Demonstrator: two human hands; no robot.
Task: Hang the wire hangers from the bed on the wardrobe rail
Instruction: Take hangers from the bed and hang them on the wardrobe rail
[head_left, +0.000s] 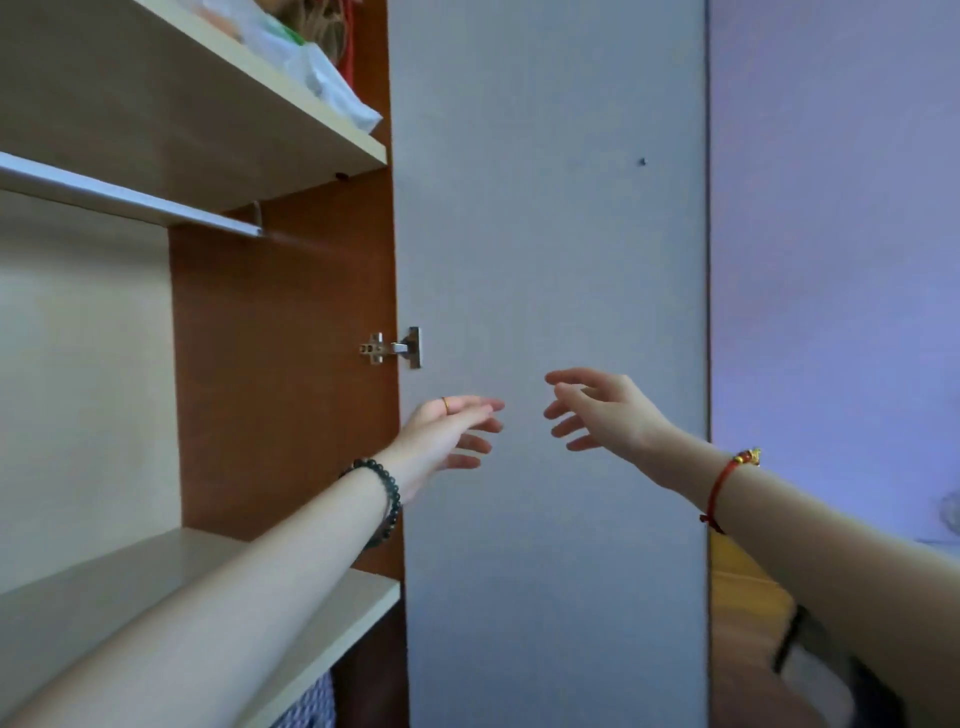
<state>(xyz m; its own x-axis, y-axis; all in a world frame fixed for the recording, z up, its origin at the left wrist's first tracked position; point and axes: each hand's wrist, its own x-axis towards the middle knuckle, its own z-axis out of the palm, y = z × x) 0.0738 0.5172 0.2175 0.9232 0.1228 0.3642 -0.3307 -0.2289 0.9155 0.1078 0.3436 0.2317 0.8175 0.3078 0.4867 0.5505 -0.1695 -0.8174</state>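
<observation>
Cream board forms the upper shelf (208, 130) at far left, with pale plastic bags (322, 78) lying on it toward its right end. Just under that shelf the silver rail (130, 200) runs from the left edge to the brown side panel (280, 364), where it ends. Below is the lower shelf (156, 582), and the left forearm crosses over its front edge. A patch of patterned cloth (311, 701) shows beneath it at the bottom edge. A metal hinge (395, 348) joins the panel to the grey door (545, 234), which stands open.

The left hand (447, 431) is raised before the door's hinge side, lower than the hinge. Its fingers are straight, loosely spread and empty. It has a thin ring (445, 404) on one finger and a dark bead bracelet (384, 493) at the wrist.

The right hand (602, 410) is near it but apart, also before the door. Its fingers are relaxed, spread toward the left hand, and grip nothing. A red cord (722, 483) with a gold charm circles the wrist.

Right of the door is a lilac wall (831, 260). Under the right forearm sits a dark, blurred shape that I cannot identify.
</observation>
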